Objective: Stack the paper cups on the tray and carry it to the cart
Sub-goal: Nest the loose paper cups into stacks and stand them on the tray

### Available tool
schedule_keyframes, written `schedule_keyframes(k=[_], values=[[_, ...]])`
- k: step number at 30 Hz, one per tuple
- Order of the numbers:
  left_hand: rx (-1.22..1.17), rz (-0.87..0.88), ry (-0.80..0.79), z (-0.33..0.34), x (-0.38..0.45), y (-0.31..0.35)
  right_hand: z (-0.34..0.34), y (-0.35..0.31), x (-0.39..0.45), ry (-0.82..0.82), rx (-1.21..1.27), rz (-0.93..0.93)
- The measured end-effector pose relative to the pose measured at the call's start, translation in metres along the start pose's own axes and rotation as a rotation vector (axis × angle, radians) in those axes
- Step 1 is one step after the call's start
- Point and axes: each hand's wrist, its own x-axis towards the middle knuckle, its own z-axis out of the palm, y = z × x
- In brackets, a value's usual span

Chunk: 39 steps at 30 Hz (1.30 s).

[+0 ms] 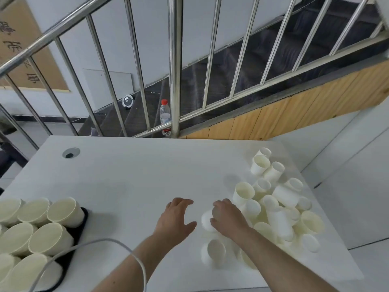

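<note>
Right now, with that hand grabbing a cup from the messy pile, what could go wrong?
The right hand grips one paper cup at the edge of the loose pile; pulling it may send neighbours rolling, and some lie close to the table edge on the right. The cable crossing the left forearm could snag cups already standing on the black tray.

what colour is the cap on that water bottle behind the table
Red. The bottle cap shows best in the head view, behind the railing.
</note>
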Motion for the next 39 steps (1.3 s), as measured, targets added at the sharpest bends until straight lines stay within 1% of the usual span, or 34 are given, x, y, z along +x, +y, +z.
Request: schedule_keyframes(k=[4, 7, 10, 13, 14, 15, 16, 18, 19, 21, 23, 26, 32, 35, 39], values=[[-0.076, -0.026, 0.015, 0.001, 0.005, 0.001, -0.029, -0.005, 0.003, 0.116, 0.537, -0.02], [-0.156, 0.003, 0.089, 0.0, 0.009, 0.004, -0.048, -0.012, -0.001, 0.09, 0.949, -0.018], [-0.285, 0.052, 0.168, 0.0, 0.011, 0.008, -0.058, -0.012, -0.006, 0.026, 1.163, -0.03], [-0.383, 0.074, 0.173, 0.001, 0.009, 0.009, -0.055, -0.005, -0.01, -0.056, 1.261, 0.001], [-0.384, 0.076, 0.17, 0.002, 0.009, 0.008, -0.052, -0.003, -0.01, -0.048, 1.24, 0.016], [-0.365, 0.075, 0.171, 0.003, 0.009, 0.006, -0.048, 0.0, -0.011, -0.013, 1.165, 0.026], [-0.324, 0.066, 0.175, 0.004, 0.01, 0.005, -0.044, 0.003, -0.012, 0.033, 1.033, 0.025], [-0.172, -0.001, 0.149, 0.003, 0.01, 0.0, -0.037, 0.009, -0.018, 0.076, 0.668, -0.028], [-0.071, -0.048, 0.111, 0.002, 0.01, -0.002, -0.033, 0.011, -0.021, 0.054, 0.477, -0.071], [0.1, -0.115, 0.025, 0.005, 0.007, -0.004, -0.023, 0.016, -0.028, -0.049, 0.173, -0.147], [0.184, -0.14, -0.027, 0.011, 0.004, -0.007, -0.013, 0.016, -0.033, -0.161, 0.013, -0.171], [0.238, -0.172, -0.093, 0.019, 0.0, -0.012, 0.001, 0.014, -0.037, -0.257, -0.08, -0.18], [0.256, -0.172, -0.108, 0.026, -0.003, -0.018, 0.011, 0.009, -0.034, -0.289, -0.143, -0.208], [0.272, -0.166, -0.115, 0.03, -0.004, -0.019, 0.013, 0.004, -0.033, -0.275, -0.14, -0.222], [0.271, -0.168, -0.134, 0.035, -0.007, -0.022, 0.017, 0.001, -0.03, -0.191, -0.149, -0.223]])
